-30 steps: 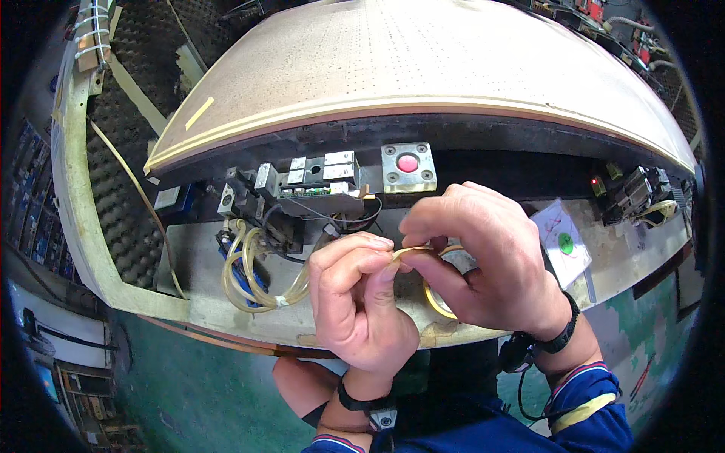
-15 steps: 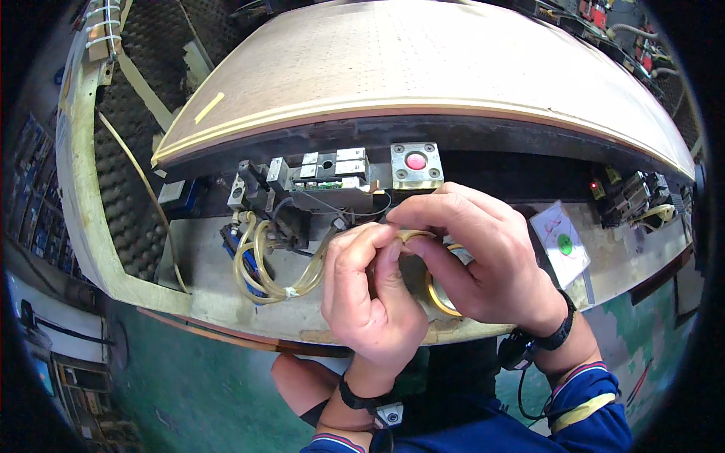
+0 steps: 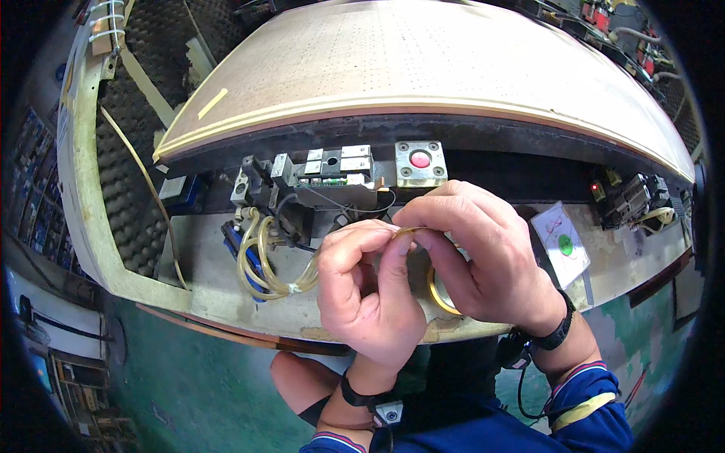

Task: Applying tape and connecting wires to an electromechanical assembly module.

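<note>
Fingers of my left hand and right hand pinched a short yellowish strip between them, nearly tip to tip, above the ledge in the head view. Near the ledge's front edge lay a yellow-rimmed ring, partly hidden by my right hand, with looped clear tubing toward the left end. Toward its right end lay a card with a green spot, leaning askew to the front edge.

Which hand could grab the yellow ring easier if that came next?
Probably the right hand: in this view it partly covers the yellow ring, while the left hand is off to the ring's left. Both seem to pinch a thin strip, though.
</note>
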The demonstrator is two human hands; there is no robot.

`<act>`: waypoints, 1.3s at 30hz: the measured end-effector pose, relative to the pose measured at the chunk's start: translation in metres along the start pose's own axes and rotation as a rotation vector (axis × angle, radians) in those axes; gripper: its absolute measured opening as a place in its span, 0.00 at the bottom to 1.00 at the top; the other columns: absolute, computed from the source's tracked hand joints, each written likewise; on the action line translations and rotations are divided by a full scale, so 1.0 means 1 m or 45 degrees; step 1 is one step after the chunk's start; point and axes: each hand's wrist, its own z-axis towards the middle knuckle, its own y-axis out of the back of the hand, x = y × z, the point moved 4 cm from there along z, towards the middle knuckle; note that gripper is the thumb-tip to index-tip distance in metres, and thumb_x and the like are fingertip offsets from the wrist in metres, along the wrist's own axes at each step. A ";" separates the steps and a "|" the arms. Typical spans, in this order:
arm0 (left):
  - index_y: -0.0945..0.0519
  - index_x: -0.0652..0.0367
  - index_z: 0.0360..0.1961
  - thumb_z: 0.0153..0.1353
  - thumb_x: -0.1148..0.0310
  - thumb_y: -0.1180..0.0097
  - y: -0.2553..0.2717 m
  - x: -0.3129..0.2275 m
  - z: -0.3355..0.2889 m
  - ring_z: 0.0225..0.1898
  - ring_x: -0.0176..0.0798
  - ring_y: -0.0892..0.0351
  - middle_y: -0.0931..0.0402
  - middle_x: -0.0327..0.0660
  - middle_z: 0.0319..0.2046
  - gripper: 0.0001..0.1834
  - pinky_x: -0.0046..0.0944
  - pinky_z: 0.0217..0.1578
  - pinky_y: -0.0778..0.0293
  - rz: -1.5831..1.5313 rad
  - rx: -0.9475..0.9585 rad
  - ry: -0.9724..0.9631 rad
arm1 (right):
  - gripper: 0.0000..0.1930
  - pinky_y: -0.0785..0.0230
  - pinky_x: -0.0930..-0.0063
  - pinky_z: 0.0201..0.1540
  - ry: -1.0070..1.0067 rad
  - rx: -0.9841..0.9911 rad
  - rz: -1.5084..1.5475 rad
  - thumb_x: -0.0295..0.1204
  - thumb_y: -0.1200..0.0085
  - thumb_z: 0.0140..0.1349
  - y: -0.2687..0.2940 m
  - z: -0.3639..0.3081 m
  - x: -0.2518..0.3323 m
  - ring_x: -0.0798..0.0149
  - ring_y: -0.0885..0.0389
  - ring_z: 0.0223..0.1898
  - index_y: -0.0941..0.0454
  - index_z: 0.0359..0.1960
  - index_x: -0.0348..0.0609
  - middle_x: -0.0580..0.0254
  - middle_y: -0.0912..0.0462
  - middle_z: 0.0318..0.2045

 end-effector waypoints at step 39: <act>0.21 0.68 0.50 0.77 0.84 0.47 0.001 -0.001 -0.002 0.51 0.37 0.20 0.20 0.46 0.49 0.07 0.37 0.57 0.23 0.199 0.087 -0.035 | 0.15 0.19 0.65 0.39 -0.121 -0.034 0.074 0.13 0.32 0.58 -0.002 -0.003 -0.001 0.53 0.12 0.36 0.17 0.46 0.36 0.52 0.13 0.37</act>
